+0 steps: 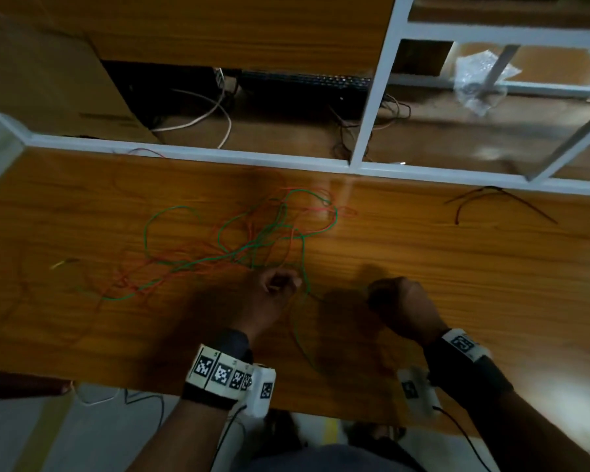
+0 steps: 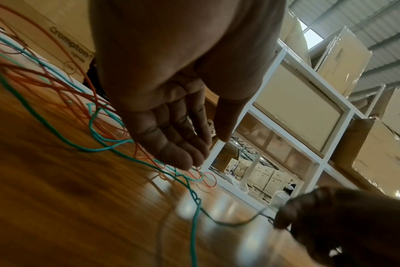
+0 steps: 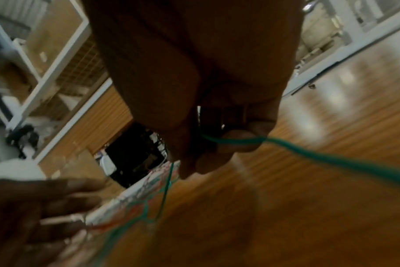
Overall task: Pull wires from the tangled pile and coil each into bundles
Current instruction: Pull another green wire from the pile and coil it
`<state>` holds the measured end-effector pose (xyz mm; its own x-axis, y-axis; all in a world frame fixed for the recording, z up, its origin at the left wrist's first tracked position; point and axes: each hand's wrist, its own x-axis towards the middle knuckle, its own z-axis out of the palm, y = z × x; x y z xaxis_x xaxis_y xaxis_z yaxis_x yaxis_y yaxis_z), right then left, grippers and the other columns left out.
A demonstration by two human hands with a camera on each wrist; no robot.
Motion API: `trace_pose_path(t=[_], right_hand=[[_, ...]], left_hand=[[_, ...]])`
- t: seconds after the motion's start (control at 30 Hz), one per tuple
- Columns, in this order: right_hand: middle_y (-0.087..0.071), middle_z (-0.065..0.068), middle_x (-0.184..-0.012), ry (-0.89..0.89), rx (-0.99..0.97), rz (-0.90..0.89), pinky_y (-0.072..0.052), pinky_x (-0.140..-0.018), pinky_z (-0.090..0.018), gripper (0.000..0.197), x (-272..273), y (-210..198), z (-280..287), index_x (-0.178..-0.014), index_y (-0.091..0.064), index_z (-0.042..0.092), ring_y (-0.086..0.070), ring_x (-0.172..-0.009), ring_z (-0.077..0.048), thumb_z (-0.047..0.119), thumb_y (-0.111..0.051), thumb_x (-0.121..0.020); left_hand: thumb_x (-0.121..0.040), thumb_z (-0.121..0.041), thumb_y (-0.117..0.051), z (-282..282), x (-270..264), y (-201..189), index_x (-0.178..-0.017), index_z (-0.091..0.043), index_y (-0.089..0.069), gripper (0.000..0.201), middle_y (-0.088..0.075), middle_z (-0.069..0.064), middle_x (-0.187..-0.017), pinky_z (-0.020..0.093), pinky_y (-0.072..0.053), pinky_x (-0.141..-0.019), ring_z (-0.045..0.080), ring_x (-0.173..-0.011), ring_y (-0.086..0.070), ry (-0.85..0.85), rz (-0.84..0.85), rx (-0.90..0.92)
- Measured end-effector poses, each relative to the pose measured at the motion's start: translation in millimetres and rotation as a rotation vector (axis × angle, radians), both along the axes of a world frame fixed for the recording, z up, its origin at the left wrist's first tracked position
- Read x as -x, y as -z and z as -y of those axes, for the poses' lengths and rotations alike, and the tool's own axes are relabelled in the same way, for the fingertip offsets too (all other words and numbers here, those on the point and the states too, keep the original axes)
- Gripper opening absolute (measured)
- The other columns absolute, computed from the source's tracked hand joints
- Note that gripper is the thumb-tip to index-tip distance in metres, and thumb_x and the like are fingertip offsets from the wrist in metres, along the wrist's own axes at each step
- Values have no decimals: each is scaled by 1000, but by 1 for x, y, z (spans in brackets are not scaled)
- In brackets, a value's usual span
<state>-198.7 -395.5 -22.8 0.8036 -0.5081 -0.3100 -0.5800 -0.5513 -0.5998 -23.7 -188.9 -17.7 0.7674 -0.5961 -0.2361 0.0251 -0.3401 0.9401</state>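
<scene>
A tangled pile of green and red wires (image 1: 252, 233) (image 2: 57, 81) lies on the wooden table (image 1: 457, 284). My right hand (image 1: 395, 301) (image 3: 206, 126) hovers near the table's front and pinches a green wire (image 3: 331, 159) between thumb and fingers. That green wire (image 1: 295, 335) (image 2: 194, 225) runs from the pile past both hands. My left hand (image 1: 276, 287) (image 2: 171, 126) sits at the pile's near edge with fingers relaxed and thumb apart, holding nothing. It also shows blurred at the lower left of the right wrist view (image 3: 34, 207).
A few dark wires (image 1: 491, 199) lie at the back right and a short yellow piece (image 1: 63, 264) at the left. A white frame (image 1: 218, 153) borders the far edge, with a cardboard box (image 1: 48, 80) and cables behind it.
</scene>
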Motion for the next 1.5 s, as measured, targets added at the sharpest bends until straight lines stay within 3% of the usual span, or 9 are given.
trace_pose_path(t=[0.27,0.4,0.5,0.63,0.77,1.07,1.3,1.4,1.5], right_hand=[[-58,-15,-57,48,-336,481,-32,-48,-29,35,-10,-103,-3,-76,-74,1,-41,-48,-17,25,-65,-100],[-48,-10,-58,242,-439,735,-23,-46,-24,22,-4,-146,21,-88,-80,7,-34,-47,-14,22,-66,-96],[-44,-13,-62,339,-430,820,-20,-51,-36,26,10,-162,40,-92,-79,8,-32,-53,-22,31,-66,-94],[-71,-11,-91,287,-2,415,-49,-65,-42,42,13,-140,47,-113,-75,19,-62,-76,-32,52,-71,-86],[-50,-16,-145,113,404,149,-43,-103,-54,88,-1,-113,22,-156,-39,24,-45,-129,-42,50,-80,-82],[-58,-4,-141,-346,349,-226,-57,-79,-41,91,-69,-64,6,-155,-33,38,-61,-115,-28,27,-82,-79],[4,33,-162,-636,1,-65,-20,-119,-34,134,-74,-90,-11,-149,-3,69,-2,-145,4,76,-90,-47],[-13,42,-154,-737,18,77,-18,-112,-15,107,-114,-116,-59,-144,-23,70,-12,-140,13,88,-77,-53],[-52,20,-145,-683,78,141,-38,-101,-19,58,-166,-102,-95,-134,-56,48,-47,-132,-3,53,-81,-82]], left_hand=[[-76,-55,-78,40,1,-19,-146,-45,-40,80,-32,-10,-157,14,-13,-107,10,-144,-23,567,539,-264],[-72,-70,-69,49,-4,-9,-144,-42,-41,82,-35,-12,-154,17,-12,-103,11,-140,-24,536,607,-349],[-81,-36,-75,45,-14,-3,-124,-15,-62,50,-56,-4,-127,17,-31,-94,1,-108,-50,429,403,-128],[-91,-8,-64,43,-22,-10,-97,-10,-67,7,-60,-13,-80,14,-36,-63,-12,-74,-56,232,498,16],[-90,-25,-57,56,-32,-30,-102,-28,-66,16,-70,-2,-97,33,-50,-76,20,-91,-65,85,717,-101],[-77,-29,-85,38,-43,-61,-152,-22,-37,89,-42,6,-154,32,-36,-108,26,-139,-41,503,419,-343],[-77,-27,-84,-73,-84,-57,-132,-21,-63,58,-69,-5,-115,10,-47,-87,-2,-99,-60,125,447,-234],[-81,-21,-81,-119,-102,-48,-118,-24,-71,39,-74,-7,-104,17,-53,-80,-1,-89,-64,-154,460,-240],[-80,-20,-79,-162,-118,-22,-110,-27,-74,31,-75,-3,-103,27,-55,-81,13,-95,-69,-324,509,-397]])
